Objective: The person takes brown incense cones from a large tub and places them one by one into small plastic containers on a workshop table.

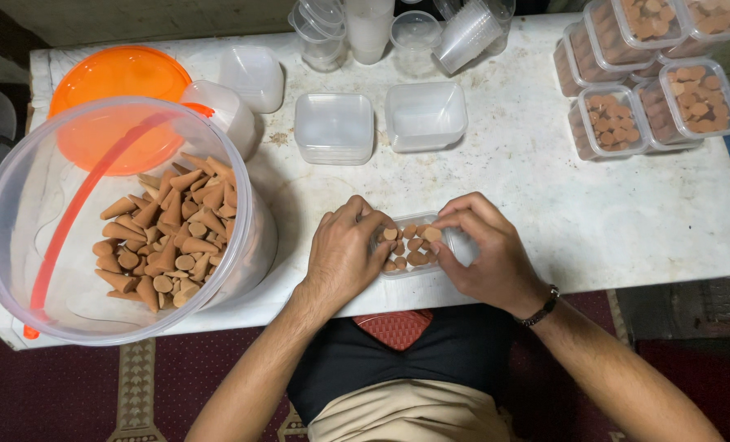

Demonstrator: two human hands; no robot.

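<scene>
Both hands' fingers [379,223] closed around small clear box [410,270] of brown cones [414,244], box walls mostly hidden.

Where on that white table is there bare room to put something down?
The widest bare patch of the table lies right of the right hand, below the stacked filled boxes. A narrower strip runs between the empty boxes and both hands. The left side is crowded by the big tub of cones; the left hand and small tray fill the front edge.
</scene>
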